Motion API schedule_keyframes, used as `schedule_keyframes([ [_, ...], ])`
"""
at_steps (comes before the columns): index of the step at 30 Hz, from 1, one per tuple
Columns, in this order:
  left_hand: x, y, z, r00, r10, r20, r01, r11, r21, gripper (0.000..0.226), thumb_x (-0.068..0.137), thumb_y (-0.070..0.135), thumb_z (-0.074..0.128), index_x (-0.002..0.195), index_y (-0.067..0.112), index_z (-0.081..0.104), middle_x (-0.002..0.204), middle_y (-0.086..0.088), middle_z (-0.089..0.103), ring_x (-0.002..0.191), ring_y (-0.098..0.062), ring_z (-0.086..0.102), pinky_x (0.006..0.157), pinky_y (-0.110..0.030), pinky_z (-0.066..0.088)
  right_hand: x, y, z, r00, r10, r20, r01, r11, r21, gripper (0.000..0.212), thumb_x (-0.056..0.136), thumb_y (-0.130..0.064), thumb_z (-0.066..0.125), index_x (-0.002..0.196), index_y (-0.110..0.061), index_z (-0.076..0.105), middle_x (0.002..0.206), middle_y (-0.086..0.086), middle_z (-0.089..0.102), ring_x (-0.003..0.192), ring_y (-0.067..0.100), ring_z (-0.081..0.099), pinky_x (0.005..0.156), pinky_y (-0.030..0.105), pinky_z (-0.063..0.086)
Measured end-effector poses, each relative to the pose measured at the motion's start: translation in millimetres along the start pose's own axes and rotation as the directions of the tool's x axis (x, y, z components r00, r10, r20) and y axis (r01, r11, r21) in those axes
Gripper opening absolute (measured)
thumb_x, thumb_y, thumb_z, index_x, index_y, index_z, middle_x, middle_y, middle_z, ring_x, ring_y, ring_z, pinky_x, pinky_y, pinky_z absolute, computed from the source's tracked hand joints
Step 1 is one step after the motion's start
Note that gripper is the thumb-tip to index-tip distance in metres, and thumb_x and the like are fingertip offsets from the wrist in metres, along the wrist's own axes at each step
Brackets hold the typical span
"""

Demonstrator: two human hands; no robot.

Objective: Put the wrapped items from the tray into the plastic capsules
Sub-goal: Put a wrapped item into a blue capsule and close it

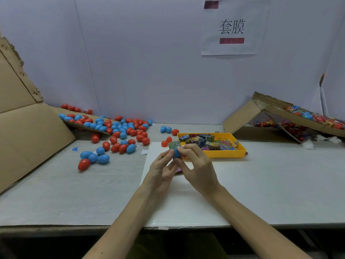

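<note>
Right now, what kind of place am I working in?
Probably a hand-packing workstation: heaps of red and blue capsules, a yellow tray of wrapped items, and cardboard boxes propped as bins.

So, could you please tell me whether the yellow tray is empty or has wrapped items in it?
Not empty: the yellow tray holds a pile of colourful wrapped items across most of its floor.

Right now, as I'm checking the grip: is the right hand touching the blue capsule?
Touching. The head view shows fingertips of the right hand pinching the blue capsule with no gap; the left hand holds it from the other side.
</note>
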State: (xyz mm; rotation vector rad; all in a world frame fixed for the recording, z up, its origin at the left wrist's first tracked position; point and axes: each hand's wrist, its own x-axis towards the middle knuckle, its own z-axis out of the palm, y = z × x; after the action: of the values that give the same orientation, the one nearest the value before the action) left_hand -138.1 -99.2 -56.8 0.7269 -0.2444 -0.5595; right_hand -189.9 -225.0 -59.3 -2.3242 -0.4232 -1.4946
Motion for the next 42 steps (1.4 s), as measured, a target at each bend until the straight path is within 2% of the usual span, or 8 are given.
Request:
schedule_keyframes([
  [7,-0.4,-0.5,-0.2,1.000,-0.005,-0.001,0.005,1.000,-0.006,0.035,0.073,0.016,0.074,0.105,0.005,0.067,0.101,-0.012,0.074,0.095,-0.021,0.073,0.074,-0.027,0.060,-1.1,1.3,1.3,1.000,-0.018,-0.012,0.018,1.000,0.012,0.018,0.085,-0.011,0.070,0.094,0.004,0.070,0.092,0.015,0.068,0.083,0.027,0.069,0.071,0.035,0.060],
  [12,-0.4,0.2,0.3,1.000,-0.002,0.009,0.001,0.999,0.045,0.040,0.075,0.020,0.072,0.112,0.006,0.064,0.104,-0.010,0.074,0.098,-0.020,0.073,0.096,-0.038,0.053,-2.1,2.1,0.6,1.000,0.028,0.004,-0.028,0.999,0.037,0.030,0.079,-0.008,0.078,0.106,0.003,0.068,0.102,0.015,0.068,0.089,0.026,0.068,0.077,0.034,0.060],
  [20,-4.2,3.1,5.3,0.999,-0.025,-0.024,0.026,0.999,0.035,0.041,0.078,0.030,0.068,0.112,0.008,0.068,0.104,-0.007,0.075,0.094,-0.018,0.073,0.075,-0.029,0.060,-3.3,3.8,1.9,1.000,0.030,0.007,-0.030,1.000,0.000,0.033,0.078,-0.007,0.080,0.107,0.004,0.070,0.104,0.016,0.070,0.095,0.029,0.069,0.079,0.041,0.060],
  [25,-4.6,2.8,3.7,0.998,-0.042,-0.037,0.042,0.999,0.005,0.030,0.088,0.023,0.063,0.111,0.004,0.067,0.103,-0.010,0.074,0.091,-0.019,0.074,0.067,-0.026,0.059,-3.8,5.6,2.2,1.000,0.009,-0.009,-0.009,1.000,-0.014,0.030,0.077,-0.006,0.080,0.104,0.005,0.071,0.101,0.016,0.071,0.092,0.030,0.070,0.077,0.040,0.061],
  [33,-3.6,2.3,0.0,0.998,-0.063,0.016,0.063,0.998,0.018,0.038,0.084,0.024,0.066,0.116,0.004,0.065,0.109,-0.013,0.073,0.097,-0.021,0.072,0.072,-0.029,0.060,-4.7,6.6,2.0,1.000,-0.004,-0.028,0.003,1.000,-0.019,0.026,0.078,-0.005,0.078,0.101,0.005,0.073,0.097,0.017,0.072,0.089,0.031,0.070,0.074,0.042,0.061],
  [36,-2.7,2.1,-1.1,0.998,-0.064,0.026,0.062,0.996,0.057,0.042,0.084,0.027,0.064,0.121,0.008,0.064,0.112,-0.011,0.073,0.102,-0.021,0.071,0.086,-0.035,0.060,-4.8,6.0,1.3,1.000,0.009,-0.023,-0.010,1.000,-0.020,0.031,0.078,-0.005,0.079,0.106,0.004,0.072,0.102,0.016,0.072,0.093,0.030,0.070,0.077,0.042,0.061],
  [38,-2.8,2.2,-1.3,0.997,-0.062,0.045,0.058,0.993,0.100,0.040,0.084,0.030,0.063,0.120,0.011,0.065,0.113,-0.009,0.073,0.104,-0.020,0.071,0.094,-0.038,0.053,-4.8,5.4,0.7,0.999,0.023,-0.031,-0.024,0.999,-0.026,0.034,0.078,-0.007,0.080,0.109,0.002,0.071,0.105,0.015,0.072,0.096,0.029,0.069,0.081,0.041,0.060],
  [42,-3.4,1.7,-0.1,0.996,-0.059,0.061,0.052,0.991,0.125,0.041,0.083,0.032,0.064,0.119,0.013,0.067,0.115,-0.008,0.072,0.106,-0.019,0.070,0.088,-0.036,0.058,-4.3,3.8,-0.8,0.998,0.036,-0.054,-0.038,0.998,-0.046,0.032,0.080,-0.013,0.077,0.109,0.000,0.072,0.105,0.013,0.073,0.095,0.028,0.071,0.080,0.037,0.059],
])
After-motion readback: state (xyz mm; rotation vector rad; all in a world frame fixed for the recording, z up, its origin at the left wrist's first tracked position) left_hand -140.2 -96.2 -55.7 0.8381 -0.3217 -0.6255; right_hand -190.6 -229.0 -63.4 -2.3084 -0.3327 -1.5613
